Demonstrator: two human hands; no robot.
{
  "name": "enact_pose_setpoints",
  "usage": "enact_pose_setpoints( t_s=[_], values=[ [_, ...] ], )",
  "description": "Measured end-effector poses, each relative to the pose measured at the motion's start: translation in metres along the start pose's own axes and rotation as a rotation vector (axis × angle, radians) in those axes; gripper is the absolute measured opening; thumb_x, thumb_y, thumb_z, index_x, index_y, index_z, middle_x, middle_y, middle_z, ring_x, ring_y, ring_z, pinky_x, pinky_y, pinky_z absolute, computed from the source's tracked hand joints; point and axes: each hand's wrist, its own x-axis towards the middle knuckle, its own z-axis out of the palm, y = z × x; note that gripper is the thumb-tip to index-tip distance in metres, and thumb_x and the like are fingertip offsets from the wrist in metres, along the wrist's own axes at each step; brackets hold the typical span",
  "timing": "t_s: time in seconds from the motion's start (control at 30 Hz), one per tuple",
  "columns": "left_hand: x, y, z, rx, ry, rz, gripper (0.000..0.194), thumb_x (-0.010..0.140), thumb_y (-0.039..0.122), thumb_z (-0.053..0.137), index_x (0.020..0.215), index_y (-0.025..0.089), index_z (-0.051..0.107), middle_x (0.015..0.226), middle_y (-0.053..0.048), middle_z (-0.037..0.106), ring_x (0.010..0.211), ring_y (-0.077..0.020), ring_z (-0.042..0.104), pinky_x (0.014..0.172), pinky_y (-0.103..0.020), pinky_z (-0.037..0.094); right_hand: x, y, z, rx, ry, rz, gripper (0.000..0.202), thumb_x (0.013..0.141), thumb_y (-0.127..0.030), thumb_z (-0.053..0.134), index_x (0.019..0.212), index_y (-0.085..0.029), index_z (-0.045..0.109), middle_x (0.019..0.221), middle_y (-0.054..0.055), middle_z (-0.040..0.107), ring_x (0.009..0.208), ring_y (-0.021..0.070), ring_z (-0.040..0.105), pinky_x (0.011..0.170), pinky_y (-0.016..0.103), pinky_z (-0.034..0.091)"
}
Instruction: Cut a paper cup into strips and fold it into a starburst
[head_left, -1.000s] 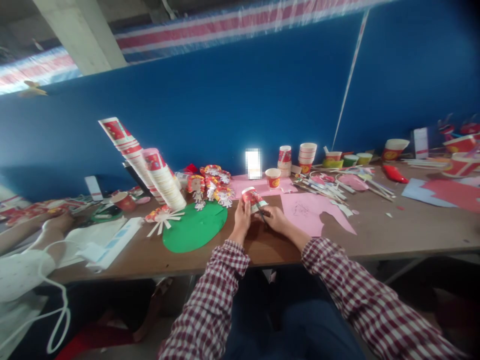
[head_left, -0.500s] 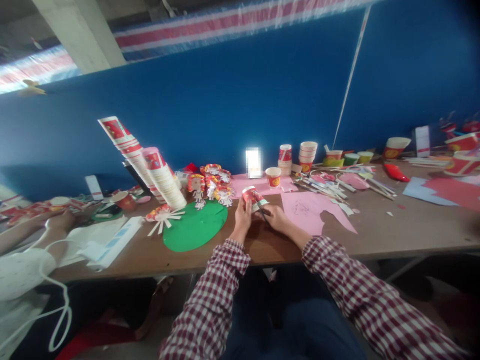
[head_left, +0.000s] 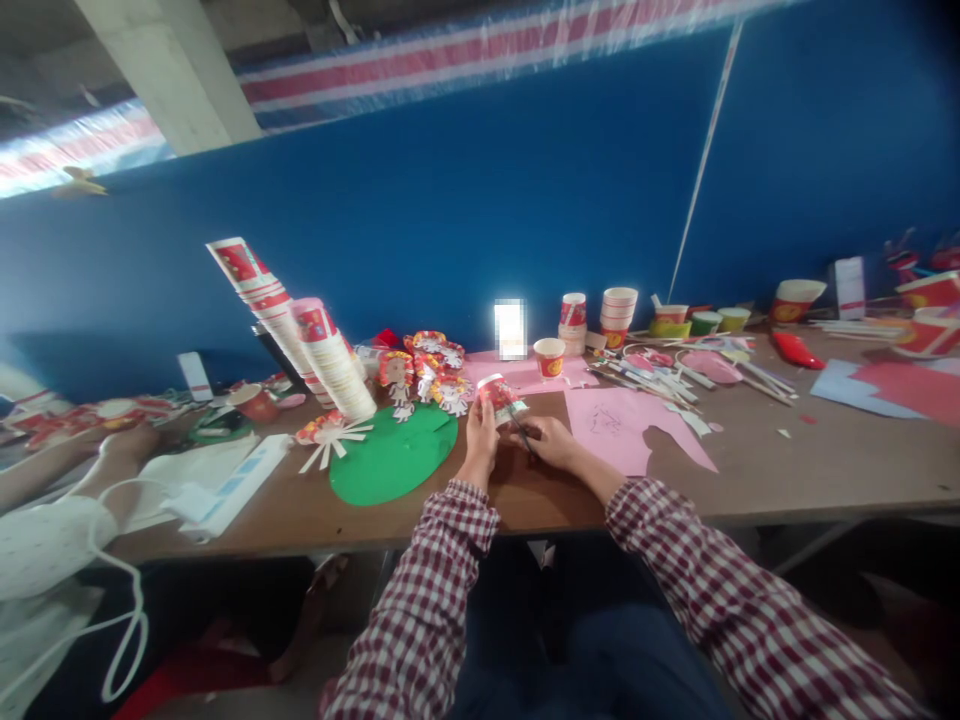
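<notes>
Right hand: closed on slim, dark scissors; the right hand (head_left: 551, 442) now sits slightly farther from the cup, exposing more of the scissors (head_left: 523, 434).
Left hand: the left hand (head_left: 482, 437) grips a tilted red-and-white paper cup (head_left: 493, 392), which has shifted leftward.
Cutting: probably between snips, with the cup being repositioned; blade contact is unclear.
Cup's place: above the brown wooden tabletop (head_left: 750, 490), inward from its front edge, between a green oval paper sheet (head_left: 390, 470) and a pink drawn-on sheet (head_left: 600, 420).
</notes>
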Motion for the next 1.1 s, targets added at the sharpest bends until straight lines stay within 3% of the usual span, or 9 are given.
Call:
enact_pose_setpoints(
  t_s=[0.1, 0.33, 0.47, 0.63, 1.1],
  values=[
    [0.003, -0.001, 0.000, -0.088, -0.008, -0.020, 0.039, 0.081, 0.048, 0.056, 0.100, 0.014, 0.059, 0.086, -0.007, 0.065, 0.065, -0.0132, 0.061, 0.068, -0.029, 0.050, -0.001, 0.000, 0.001, -0.028, -0.005, 0.024, 0.032, 0.081, -0.045, 0.057, 0.084, -0.015, 0.067, 0.070, 0.005, 0.066, 0.059, 0.0158, 0.059, 0.053, 0.024, 0.042],
    [0.010, -0.001, -0.005, -0.296, 0.030, -0.050, 0.026, 0.081, 0.042, 0.059, 0.086, 0.016, 0.060, 0.084, -0.005, 0.066, 0.074, -0.0143, 0.063, 0.073, -0.029, 0.050, -0.001, 0.004, 0.003, -0.089, -0.011, 0.005, 0.030, 0.080, -0.043, 0.059, 0.089, -0.016, 0.068, 0.078, 0.006, 0.069, 0.066, 0.0158, 0.061, 0.056, 0.023, 0.043],
    [0.010, 0.001, -0.006, -0.341, 0.052, -0.036, 0.024, 0.081, 0.040, 0.060, 0.084, 0.016, 0.060, 0.084, -0.005, 0.066, 0.084, -0.0165, 0.064, 0.077, -0.030, 0.049, -0.001, 0.004, 0.003, -0.111, -0.010, 0.000, 0.031, 0.079, -0.043, 0.060, 0.091, -0.015, 0.068, 0.079, 0.006, 0.069, 0.066, 0.0158, 0.060, 0.057, 0.023, 0.043],
    [0.008, 0.006, -0.004, -0.381, 0.041, 0.005, 0.027, 0.082, 0.041, 0.059, 0.092, 0.016, 0.061, 0.099, -0.009, 0.067, 0.095, -0.0184, 0.063, 0.085, -0.033, 0.047, -0.002, 0.002, 0.003, -0.119, -0.034, -0.013, 0.030, 0.079, -0.041, 0.060, 0.092, -0.016, 0.068, 0.078, 0.005, 0.069, 0.065, 0.0150, 0.059, 0.058, 0.023, 0.042],
    [0.008, 0.001, -0.003, -0.379, -0.019, 0.048, 0.027, 0.080, 0.041, 0.062, 0.090, 0.016, 0.061, 0.094, -0.007, 0.067, 0.087, -0.0163, 0.064, 0.084, -0.033, 0.046, -0.002, 0.004, 0.003, -0.164, -0.042, -0.060, 0.024, 0.079, -0.036, 0.059, 0.092, -0.018, 0.070, 0.080, 0.005, 0.070, 0.068, 0.0160, 0.060, 0.061, 0.024, 0.042]
  ],
)
